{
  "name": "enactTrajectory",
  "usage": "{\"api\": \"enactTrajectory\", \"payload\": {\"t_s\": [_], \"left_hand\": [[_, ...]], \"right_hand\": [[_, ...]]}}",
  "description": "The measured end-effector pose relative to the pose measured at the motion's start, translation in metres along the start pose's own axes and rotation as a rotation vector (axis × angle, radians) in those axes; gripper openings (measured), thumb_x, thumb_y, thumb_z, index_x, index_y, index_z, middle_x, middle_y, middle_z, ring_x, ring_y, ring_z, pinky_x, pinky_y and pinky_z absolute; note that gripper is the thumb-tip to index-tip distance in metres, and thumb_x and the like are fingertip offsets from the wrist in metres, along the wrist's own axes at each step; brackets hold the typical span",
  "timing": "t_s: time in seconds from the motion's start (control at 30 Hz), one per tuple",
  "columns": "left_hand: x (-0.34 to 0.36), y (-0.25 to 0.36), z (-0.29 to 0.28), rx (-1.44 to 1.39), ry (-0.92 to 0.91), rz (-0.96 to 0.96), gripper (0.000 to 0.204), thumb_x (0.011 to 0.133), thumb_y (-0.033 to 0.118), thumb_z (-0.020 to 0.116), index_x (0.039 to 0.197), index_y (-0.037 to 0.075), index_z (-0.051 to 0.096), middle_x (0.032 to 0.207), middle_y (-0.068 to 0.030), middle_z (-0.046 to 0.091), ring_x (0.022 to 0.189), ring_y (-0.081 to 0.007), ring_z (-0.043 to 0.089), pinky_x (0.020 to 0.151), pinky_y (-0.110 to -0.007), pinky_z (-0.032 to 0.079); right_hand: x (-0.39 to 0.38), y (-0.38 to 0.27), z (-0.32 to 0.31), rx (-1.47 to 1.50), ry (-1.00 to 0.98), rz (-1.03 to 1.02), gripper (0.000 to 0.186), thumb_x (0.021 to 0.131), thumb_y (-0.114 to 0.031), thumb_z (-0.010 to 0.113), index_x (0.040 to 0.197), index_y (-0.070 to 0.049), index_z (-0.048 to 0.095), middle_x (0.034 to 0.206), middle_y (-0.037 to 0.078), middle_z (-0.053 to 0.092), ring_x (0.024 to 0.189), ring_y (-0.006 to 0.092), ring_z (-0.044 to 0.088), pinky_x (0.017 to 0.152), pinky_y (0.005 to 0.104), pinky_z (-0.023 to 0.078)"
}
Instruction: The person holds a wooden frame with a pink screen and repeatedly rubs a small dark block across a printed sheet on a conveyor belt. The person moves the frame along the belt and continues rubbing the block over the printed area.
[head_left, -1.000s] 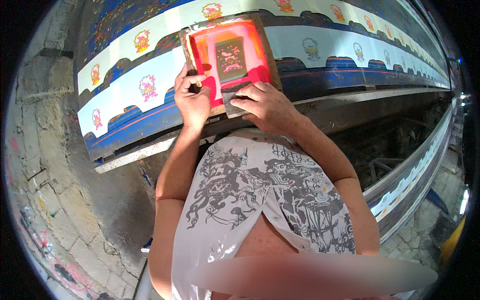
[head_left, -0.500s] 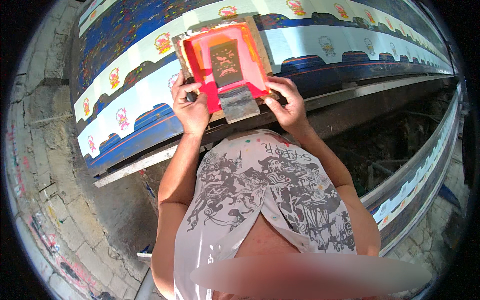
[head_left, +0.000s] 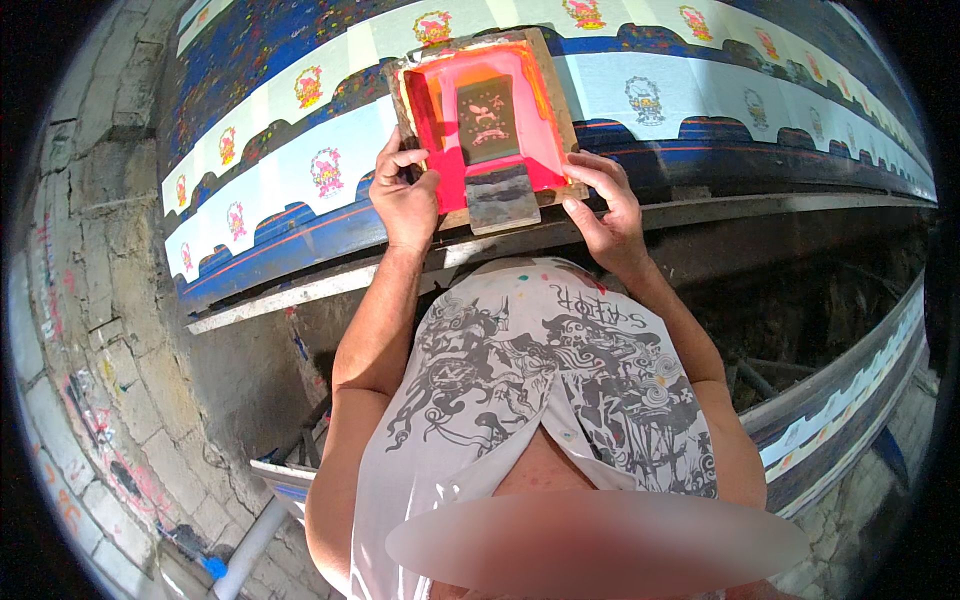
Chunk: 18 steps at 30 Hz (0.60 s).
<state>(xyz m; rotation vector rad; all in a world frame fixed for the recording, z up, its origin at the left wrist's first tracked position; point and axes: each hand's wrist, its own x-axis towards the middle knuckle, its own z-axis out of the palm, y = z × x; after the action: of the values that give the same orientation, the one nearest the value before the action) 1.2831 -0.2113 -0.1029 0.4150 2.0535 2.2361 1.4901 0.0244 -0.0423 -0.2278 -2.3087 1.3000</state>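
A wooden screen-printing frame (head_left: 566,100) with bright pink ink inside its walls lies over the near row of pale printed sheets. Its dark mesh panel (head_left: 487,120) shows a small light design. My left hand (head_left: 407,205) grips the frame's near left corner, thumb and fingers pinched on the edge. The near right corner sits between the thumb and fingers of my right hand (head_left: 610,210). A grey, ink-stained squeegee (head_left: 503,198) leans on the near side of the frame, between my hands, its lower end over the rim. Whether the frame touches the sheet beneath cannot be told.
A long blue, paint-spotted table (head_left: 240,85) carries rows of pale sheets with pink-and-yellow prints (head_left: 327,172). Right of the frame, the near row bears grey outline prints (head_left: 643,100). A pale rail (head_left: 290,300) runs along the near edge. Another printing table (head_left: 850,420) stands at right.
The frame, held in both hands, has shifted right along the near row. The pink print to its left, partly covered before, now shows whole. The view has shifted too.
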Motion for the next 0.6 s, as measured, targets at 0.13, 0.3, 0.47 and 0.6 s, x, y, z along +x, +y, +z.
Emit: {"api": "enactTrajectory", "payload": {"t_s": [0.13,0.3,0.47,0.6], "left_hand": [[0.011,-0.009,-0.001,-0.123,-0.022,-0.019,0.032,0.086,-0.022,0.072,0.106,0.002,0.077,0.171,-0.023,0.056,0.148,-0.0283,0.063,0.123,-0.04,0.051],[0.022,-0.018,-0.007,-0.056,-0.012,-0.061,0.031,0.086,-0.022,0.072,0.105,0.002,0.077,0.172,-0.0235,0.055,0.149,-0.0279,0.063,0.121,-0.039,0.053],[0.021,-0.021,-0.004,-0.047,-0.017,-0.061,0.032,0.086,-0.022,0.072,0.106,0.003,0.078,0.172,-0.0235,0.055,0.146,-0.0256,0.065,0.117,-0.037,0.054],[0.012,-0.022,0.003,-0.037,-0.022,-0.038,0.032,0.086,-0.019,0.073,0.106,0.005,0.08,0.171,-0.0239,0.056,0.143,-0.0239,0.066,0.113,-0.035,0.054]], "right_hand": [[0.013,0.003,0.002,-0.008,-0.012,-0.024,0.042,0.096,-0.008,0.081,0.137,-0.006,0.077,0.146,0.015,0.071,0.141,0.0351,0.063,0.123,0.0479,0.048],[0.024,0.001,0.012,-0.072,0.006,-0.057,0.04,0.094,-0.007,0.083,0.134,-0.005,0.078,0.144,0.017,0.071,0.139,0.0373,0.064,0.121,0.0492,0.05],[0.03,-0.015,0.022,-0.219,-0.081,-0.324,0.042,0.089,-0.011,0.088,0.129,-0.005,0.079,0.14,0.016,0.071,0.132,0.0387,0.068,0.116,0.0511,0.053],[0.033,-0.027,0.033,-0.363,-0.37,-0.401,0.05,0.086,-0.015,0.092,0.133,-0.007,0.079,0.14,0.012,0.071,0.14,0.0354,0.065,0.115,0.0497,0.055]]}}
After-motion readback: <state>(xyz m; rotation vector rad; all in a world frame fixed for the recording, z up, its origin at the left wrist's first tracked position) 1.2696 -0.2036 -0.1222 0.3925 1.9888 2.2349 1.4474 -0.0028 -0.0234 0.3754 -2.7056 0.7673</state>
